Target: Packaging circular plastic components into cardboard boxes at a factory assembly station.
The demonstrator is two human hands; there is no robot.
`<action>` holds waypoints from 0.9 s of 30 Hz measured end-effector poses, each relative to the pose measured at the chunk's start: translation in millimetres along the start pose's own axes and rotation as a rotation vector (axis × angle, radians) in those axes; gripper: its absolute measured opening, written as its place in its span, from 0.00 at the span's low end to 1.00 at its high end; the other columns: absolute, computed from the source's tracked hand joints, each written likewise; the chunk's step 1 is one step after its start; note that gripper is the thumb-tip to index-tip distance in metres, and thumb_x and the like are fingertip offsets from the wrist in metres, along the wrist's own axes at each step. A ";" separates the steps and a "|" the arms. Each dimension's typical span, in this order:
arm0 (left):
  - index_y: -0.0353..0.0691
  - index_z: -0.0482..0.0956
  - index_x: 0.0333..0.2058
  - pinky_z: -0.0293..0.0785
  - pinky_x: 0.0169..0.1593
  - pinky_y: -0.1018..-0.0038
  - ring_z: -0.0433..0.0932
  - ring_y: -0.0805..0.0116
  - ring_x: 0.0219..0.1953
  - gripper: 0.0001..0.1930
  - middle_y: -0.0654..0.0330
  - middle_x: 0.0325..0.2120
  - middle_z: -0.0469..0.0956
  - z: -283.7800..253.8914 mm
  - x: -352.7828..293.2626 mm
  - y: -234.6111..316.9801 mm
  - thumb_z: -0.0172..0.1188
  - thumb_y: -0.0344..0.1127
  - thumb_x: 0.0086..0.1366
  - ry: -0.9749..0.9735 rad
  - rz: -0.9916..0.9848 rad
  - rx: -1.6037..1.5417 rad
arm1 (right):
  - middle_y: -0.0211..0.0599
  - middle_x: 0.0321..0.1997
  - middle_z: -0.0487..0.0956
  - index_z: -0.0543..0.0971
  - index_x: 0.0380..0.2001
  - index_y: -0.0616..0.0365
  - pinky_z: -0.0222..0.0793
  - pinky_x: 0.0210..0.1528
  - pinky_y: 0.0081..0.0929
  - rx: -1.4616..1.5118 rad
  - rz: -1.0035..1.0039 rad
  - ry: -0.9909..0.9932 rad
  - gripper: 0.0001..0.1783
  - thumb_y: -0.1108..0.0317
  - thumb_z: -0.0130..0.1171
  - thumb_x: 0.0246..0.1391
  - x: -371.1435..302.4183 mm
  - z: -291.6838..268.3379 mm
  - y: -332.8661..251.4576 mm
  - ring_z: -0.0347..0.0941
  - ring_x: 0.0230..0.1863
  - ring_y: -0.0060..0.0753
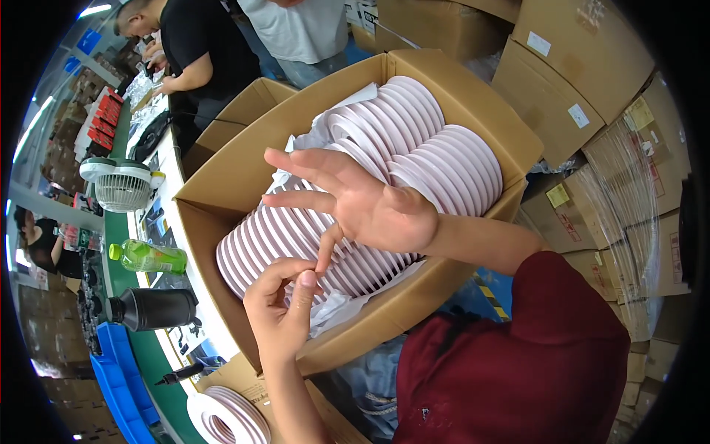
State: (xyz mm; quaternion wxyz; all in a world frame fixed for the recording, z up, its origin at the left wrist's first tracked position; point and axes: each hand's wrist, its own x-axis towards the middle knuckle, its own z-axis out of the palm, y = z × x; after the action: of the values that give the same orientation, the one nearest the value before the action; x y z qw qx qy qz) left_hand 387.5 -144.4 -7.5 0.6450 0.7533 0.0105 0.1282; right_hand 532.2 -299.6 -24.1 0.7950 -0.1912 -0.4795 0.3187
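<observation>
My left hand (pixel 281 307) is closed in a pinch, thumb against forefinger, touching the tip of my right little finger. Anything small between those fingertips cannot be made out. My right hand (pixel 370 207) is spread open, palm showing, above the large open cardboard box (pixel 399 314). Inside that box, pale pinkish-white round discs (pixel 451 166) stand on edge in packed rows, partly hidden by my hands. Crumpled white paper (pixel 329 314) lies along the box's near side, below my left hand.
A bench at left holds a small fan (pixel 122 185), a green bottle (pixel 151 257), a black bottle (pixel 155 308) and a blue tray (pixel 122 377). Flat white rings (pixel 229 418) lie at lower left. Cartons (pixel 547 96) are stacked at right. A co-worker (pixel 203 44) stands at the far left.
</observation>
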 end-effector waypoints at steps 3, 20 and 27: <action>0.31 0.81 0.35 0.73 0.34 0.79 0.78 0.75 0.28 0.05 0.59 0.26 0.80 0.9 2.2 -0.5 0.66 0.23 0.60 -0.008 0.085 0.096 | 0.48 0.79 0.32 0.45 0.74 0.47 0.80 0.48 0.37 -0.070 -0.010 -0.011 0.53 0.31 0.52 0.56 1.3 4.8 -2.3 0.42 0.77 0.57; 0.31 0.75 0.28 0.73 0.29 0.77 0.74 0.73 0.24 0.10 0.57 0.23 0.76 7.5 1.1 -12.1 0.56 0.29 0.69 0.187 0.145 -0.055 | 0.42 0.79 0.35 0.42 0.74 0.45 0.82 0.47 0.39 -0.021 0.066 0.045 0.52 0.28 0.45 0.58 -6.4 -2.4 -9.7 0.43 0.76 0.58; 0.32 0.75 0.23 0.66 0.28 0.79 0.71 0.76 0.22 0.21 0.60 0.19 0.75 -13.6 11.8 -28.7 0.48 0.38 0.75 0.264 -0.085 0.170 | 0.45 0.78 0.34 0.53 0.71 0.36 0.62 0.57 0.79 0.242 0.190 0.083 0.43 0.30 0.42 0.59 0.0 26.7 -34.7 0.36 0.75 0.65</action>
State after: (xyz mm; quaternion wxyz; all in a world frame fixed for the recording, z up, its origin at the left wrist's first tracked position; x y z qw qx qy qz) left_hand 400.4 -124.3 -31.5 0.5767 0.7806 0.1382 0.1974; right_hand 519.8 -324.8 9.5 0.7976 -0.1516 -0.3841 0.4398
